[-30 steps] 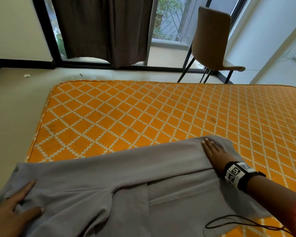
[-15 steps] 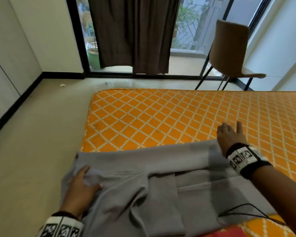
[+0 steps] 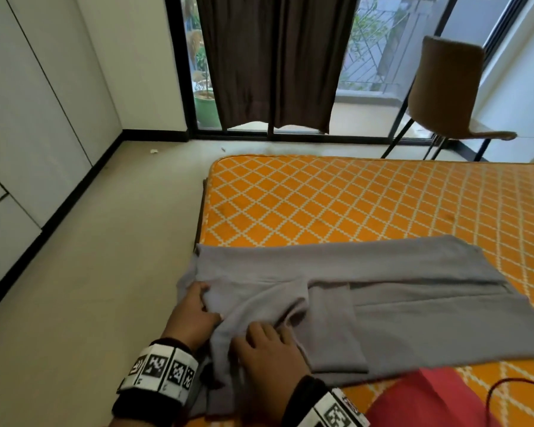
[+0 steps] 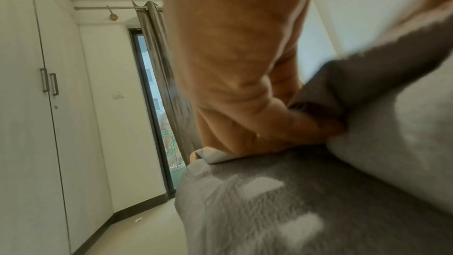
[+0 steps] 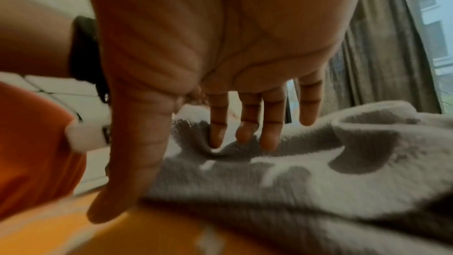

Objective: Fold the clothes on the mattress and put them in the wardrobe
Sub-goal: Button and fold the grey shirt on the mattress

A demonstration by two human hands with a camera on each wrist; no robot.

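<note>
My left hand [image 3: 195, 315] pinched a bunched ridge of the grey garment [image 3: 383, 291] between thumb and curled fingers; the left wrist view showed the thumb buried in the fold. My right hand [image 3: 269, 349] lay just beside it, low and centre in the head view, fingers [image 5: 268, 135] straight and spread, their tips resting on the cloth without gripping it.

To fold this end well, I judged, I needed the right palm to pin the layer flat while the left carried its pinched edge across, keeping the crease straight and smoothing the puckers near my knuckles first.

The fabric looked soft and limp, a fine knit with a faint nap, and it rumpled readily where I held it. Farther right it lay flat in overlapping panels with clean straight hems, one long band running across the middle of the frame.

The garment sat on the near left corner of the mattress [image 3: 352, 204], its end spilling over the edge towards the floor. The mattress cover was orange with a white diamond lattice, firm and flat. The wardrobe [image 3: 28, 134], plain white panels, filled the upper left.
</note>
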